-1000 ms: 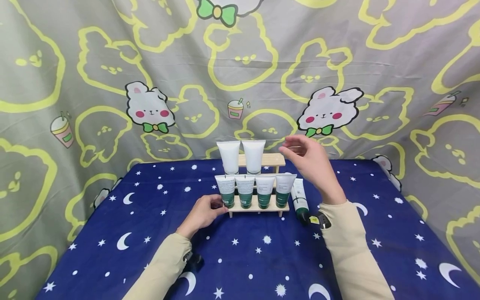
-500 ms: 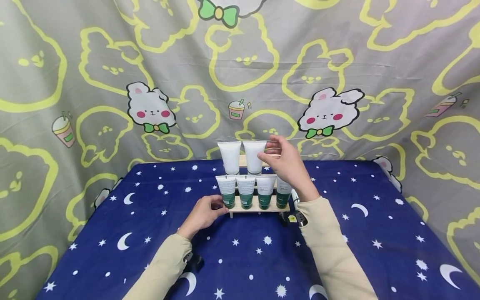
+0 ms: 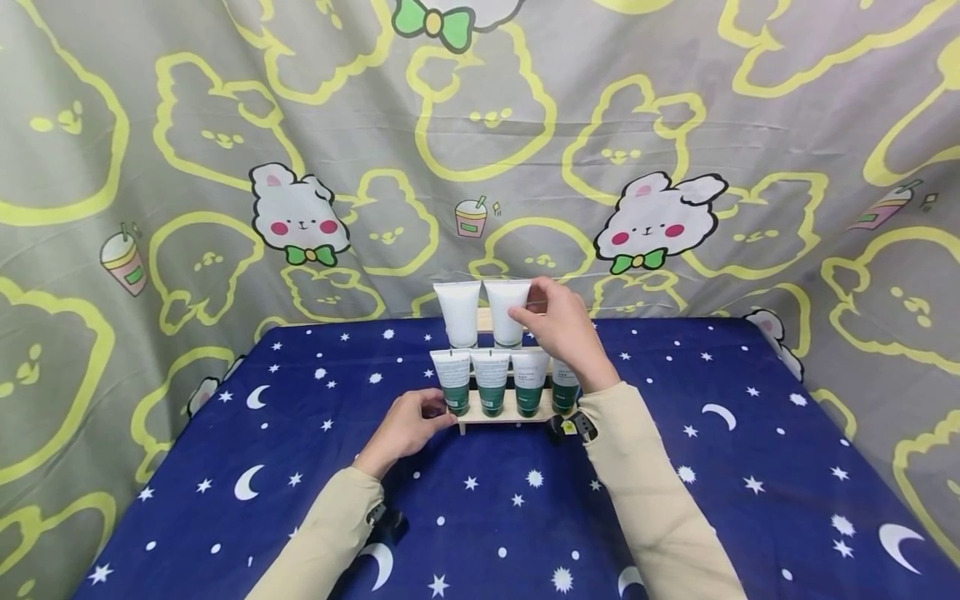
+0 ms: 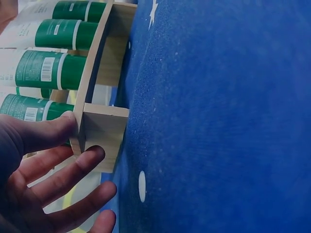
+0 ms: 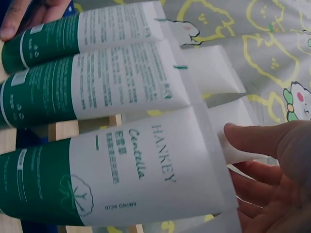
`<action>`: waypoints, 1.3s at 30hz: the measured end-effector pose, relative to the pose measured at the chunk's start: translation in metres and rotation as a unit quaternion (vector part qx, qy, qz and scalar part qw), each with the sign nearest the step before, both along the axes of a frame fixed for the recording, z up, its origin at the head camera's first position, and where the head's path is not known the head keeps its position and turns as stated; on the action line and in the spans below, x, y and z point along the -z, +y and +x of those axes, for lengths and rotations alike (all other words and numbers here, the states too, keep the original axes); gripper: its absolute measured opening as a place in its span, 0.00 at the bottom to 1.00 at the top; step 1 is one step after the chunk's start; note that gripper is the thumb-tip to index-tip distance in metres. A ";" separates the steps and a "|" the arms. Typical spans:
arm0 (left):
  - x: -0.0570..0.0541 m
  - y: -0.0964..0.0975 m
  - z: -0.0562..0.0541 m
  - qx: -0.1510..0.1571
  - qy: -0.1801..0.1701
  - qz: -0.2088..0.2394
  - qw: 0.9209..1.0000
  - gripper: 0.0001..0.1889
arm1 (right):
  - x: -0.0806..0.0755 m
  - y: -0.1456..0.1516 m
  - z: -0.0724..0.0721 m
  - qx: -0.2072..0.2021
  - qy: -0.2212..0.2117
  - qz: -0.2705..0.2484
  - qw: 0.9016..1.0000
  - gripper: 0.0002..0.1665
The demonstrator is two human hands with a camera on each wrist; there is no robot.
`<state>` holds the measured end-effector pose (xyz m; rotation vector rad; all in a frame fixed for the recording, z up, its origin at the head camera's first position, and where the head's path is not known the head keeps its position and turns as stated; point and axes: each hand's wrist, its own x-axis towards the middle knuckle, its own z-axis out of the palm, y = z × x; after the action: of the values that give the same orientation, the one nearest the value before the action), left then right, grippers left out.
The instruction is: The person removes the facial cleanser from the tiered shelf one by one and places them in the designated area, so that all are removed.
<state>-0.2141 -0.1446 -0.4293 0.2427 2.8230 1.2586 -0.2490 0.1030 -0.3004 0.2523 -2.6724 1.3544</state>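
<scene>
Near the middle of the head view stands a tiered wooden rack [image 3: 512, 419]. My left hand [image 3: 407, 427] grips its left end; in the left wrist view the thumb lies on the board's edge and a finger is under it. Several white-and-green squeeze tubes [image 3: 491, 383] stand caps down along the front step. Behind them are two white tubes, the left one [image 3: 459, 310] and the right one [image 3: 504, 307]. My right hand [image 3: 562, 329] pinches the right rear tube near its top, thumb in front and fingers behind. That hand and wrist partly cover the rightmost front tube [image 3: 564, 390].
The rack stands on a table with a dark blue star-and-moon cloth [image 3: 517, 533]. Behind the table hangs a grey curtain [image 3: 390, 125] with bunny drawings. Dark wrist cameras sit on both sleeves, the right one [image 3: 573, 427] close to the rack's front right corner.
My right hand has moved left from beside the rack onto the right rear tube and closed on it. A tube lying right of the rack is now hidden. My left hand stays put.
</scene>
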 end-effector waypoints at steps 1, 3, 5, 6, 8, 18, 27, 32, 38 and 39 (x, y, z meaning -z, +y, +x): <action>0.000 0.000 0.000 0.001 0.001 0.000 1.000 0.10 | 0.000 0.000 0.000 0.000 -0.001 0.000 1.000 0.19; 0.001 0.000 0.000 0.002 0.003 0.000 1.000 0.10 | 0.000 0.001 -0.001 0.002 -0.001 0.003 1.000 0.18; 0.001 0.000 -0.001 0.003 0.005 0.002 1.000 0.10 | -0.001 0.002 0.000 0.003 0.002 0.007 1.000 0.17; 0.002 0.000 -0.001 0.003 0.005 0.003 1.000 0.10 | -0.001 0.003 0.000 0.003 0.004 0.008 1.000 0.16; 0.003 -0.001 -0.001 0.002 0.005 0.004 1.000 0.10 | 0.000 0.004 0.002 0.004 0.009 0.008 1.000 0.15; 0.008 -0.002 -0.003 -0.002 -0.003 -0.007 1.000 0.12 | 0.003 0.014 0.009 0.012 0.028 -0.007 1.000 0.16; 0.006 -0.001 -0.002 -0.004 -0.009 -0.006 1.000 0.11 | 0.006 0.037 0.019 0.031 0.050 -0.009 0.998 0.18; 0.007 -0.001 -0.002 -0.002 -0.008 -0.006 1.000 0.11 | 0.008 0.051 0.022 0.040 0.070 -0.010 0.997 0.17; 0.007 -0.002 -0.002 0.002 0.000 -0.006 1.000 0.10 | 0.003 0.066 0.029 0.056 0.094 0.004 0.994 0.17; 0.007 -0.002 -0.002 0.002 0.001 -0.007 1.000 0.10 | 0.003 0.068 0.030 0.058 0.095 0.005 0.994 0.17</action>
<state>-0.2163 -0.1468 -0.4362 0.2496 2.8304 1.2396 -0.2188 0.1712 -0.3029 0.2107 -2.4957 1.2182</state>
